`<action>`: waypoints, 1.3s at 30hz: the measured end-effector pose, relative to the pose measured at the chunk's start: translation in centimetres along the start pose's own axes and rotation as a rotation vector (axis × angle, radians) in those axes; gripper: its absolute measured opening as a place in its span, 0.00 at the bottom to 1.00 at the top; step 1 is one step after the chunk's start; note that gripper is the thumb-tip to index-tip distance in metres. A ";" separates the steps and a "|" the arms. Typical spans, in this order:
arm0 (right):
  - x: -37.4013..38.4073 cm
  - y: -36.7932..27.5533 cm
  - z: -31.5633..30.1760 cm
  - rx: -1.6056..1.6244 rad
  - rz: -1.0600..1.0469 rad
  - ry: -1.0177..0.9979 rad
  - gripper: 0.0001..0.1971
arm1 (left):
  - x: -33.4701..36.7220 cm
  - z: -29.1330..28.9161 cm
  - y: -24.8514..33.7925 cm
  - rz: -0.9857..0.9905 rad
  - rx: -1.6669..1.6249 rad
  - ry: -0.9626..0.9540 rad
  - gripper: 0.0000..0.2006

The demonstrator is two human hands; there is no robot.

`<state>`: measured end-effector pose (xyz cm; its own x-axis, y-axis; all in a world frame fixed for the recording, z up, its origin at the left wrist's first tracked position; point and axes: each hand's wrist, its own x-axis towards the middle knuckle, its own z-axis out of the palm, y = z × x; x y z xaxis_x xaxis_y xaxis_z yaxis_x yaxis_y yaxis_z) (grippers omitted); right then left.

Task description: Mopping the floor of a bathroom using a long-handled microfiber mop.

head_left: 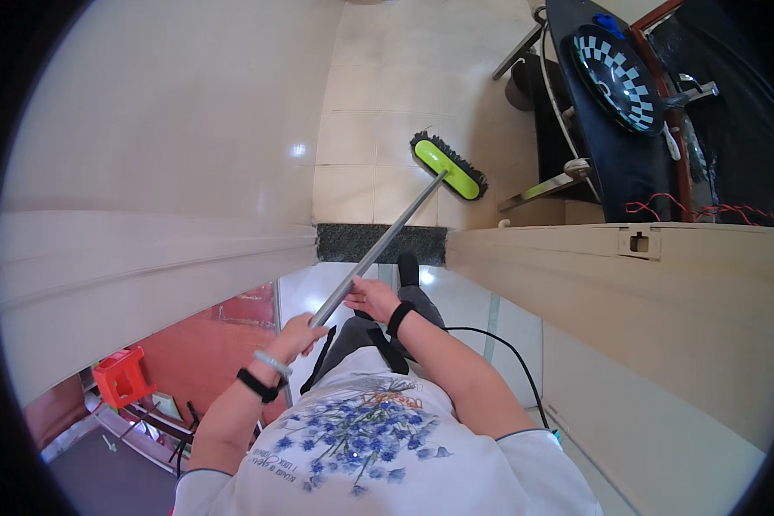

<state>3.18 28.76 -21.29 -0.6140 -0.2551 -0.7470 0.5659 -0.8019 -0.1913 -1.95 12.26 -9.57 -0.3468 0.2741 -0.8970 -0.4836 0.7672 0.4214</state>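
Note:
A broom with a lime-green head [435, 158] and black bristles rests on the beige tiled floor beyond the doorway. Its grey metal handle [393, 230] slants back over the dark sill toward me. My left hand [296, 337] is closed around the near end of the handle, in front of my body. A little farther up, my right hand [373, 299] grips the same handle; part of its fingers is hidden behind the pole. Dark bands circle both wrists, and a pale bangle sits on the left one.
A dark speckled stone sill [340, 243] crosses the doorway between pale walls. Beyond it on the right, a black counter [600, 185] carries a checkered round basin [617, 79]; a dark bin [519, 86] stands beneath. Behind the left wall is a red plastic stool [122, 378].

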 end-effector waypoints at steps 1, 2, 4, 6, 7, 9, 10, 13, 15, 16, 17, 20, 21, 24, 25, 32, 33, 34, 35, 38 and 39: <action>0.8 1.0 0.4 0.002 0.008 0.002 0.13 | -1.5 0.0 -0.7 -0.022 0.006 0.031 0.08; 1.6 2.3 0.7 -0.028 0.064 0.014 0.12 | -2.7 -0.1 -2.0 -0.027 -0.030 0.047 0.08; 2.0 4.3 1.4 -0.005 0.181 -0.044 0.10 | -5.2 -0.3 -3.7 -0.041 -0.070 0.063 0.07; 1.1 5.4 2.9 0.061 0.291 -0.085 0.09 | -8.4 -0.3 -4.6 -0.095 -0.047 0.111 0.10; 1.0 6.0 3.2 0.068 0.340 -0.081 0.09 | -9.3 -0.2 -5.8 -0.100 -0.050 0.112 0.10; 1.1 6.4 3.3 0.099 0.340 -0.055 0.09 | -11.1 0.3 -7.2 0.162 0.111 0.202 0.12; 1.2 6.5 3.3 0.131 0.331 -0.029 0.09 | -11.6 0.4 -7.4 0.131 0.165 0.197 0.13; 2.7 6.7 1.7 0.162 0.265 0.034 0.08 | -12.4 0.7 -3.6 0.085 0.198 0.136 0.14; 2.8 5.8 2.2 0.176 0.238 0.076 0.07 | -11.8 -0.3 -1.7 0.088 0.260 0.107 0.15; 2.9 5.1 2.4 0.195 0.195 0.073 0.07 | -11.3 -0.8 -0.7 0.097 0.322 0.076 0.16; 3.0 4.4 2.2 0.216 0.148 0.074 0.07 | -10.9 -1.3 0.6 0.097 0.322 0.071 0.16; 3.1 2.6 2.0 0.247 0.080 0.054 0.07 | -9.7 -2.3 2.8 0.273 0.418 -0.013 0.17; 2.9 1.8 1.9 0.255 0.035 0.052 0.08 | -9.2 -2.5 3.2 0.272 0.416 -0.012 0.17; 2.8 -0.3 0.4 0.301 -0.004 0.102 0.06 | -7.2 -2.5 5.8 0.069 0.415 -0.106 0.18; 2.9 -1.0 -0.4 0.327 -0.021 0.119 0.06 | -6.4 -2.3 6.7 0.089 0.451 -0.138 0.18; 2.3 -6.1 -6.3 0.381 -0.240 0.212 0.07 | -0.2 0.7 11.9 0.145 0.561 -0.257 0.17; 2.3 -6.7 -6.5 0.380 -0.236 0.210 0.07 | 0.7 1.1 12.0 0.141 0.559 -0.254 0.17; 2.3 -7.1 -6.6 0.423 -0.263 0.236 0.07 | 2.0 1.5 11.6 0.201 0.603 -0.231 0.16; 2.1 -7.6 -7.0 0.468 -0.296 0.267 0.07 | 2.8 1.9 11.9 0.267 0.651 -0.214 0.16; 2.0 -8.2 -6.9 0.443 -0.271 0.226 0.09 | 3.5 1.7 12.6 0.294 0.770 -0.134 0.16; 2.0 -8.3 -6.3 0.439 -0.234 0.215 0.10 | 3.8 1.5 11.7 0.292 0.770 -0.129 0.16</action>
<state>0.66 38.31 -25.18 -0.5436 0.0364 -0.8385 0.1161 -0.9862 -0.1181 -7.77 23.16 -8.21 -0.2553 0.5518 -0.7939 0.3121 0.8242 0.4725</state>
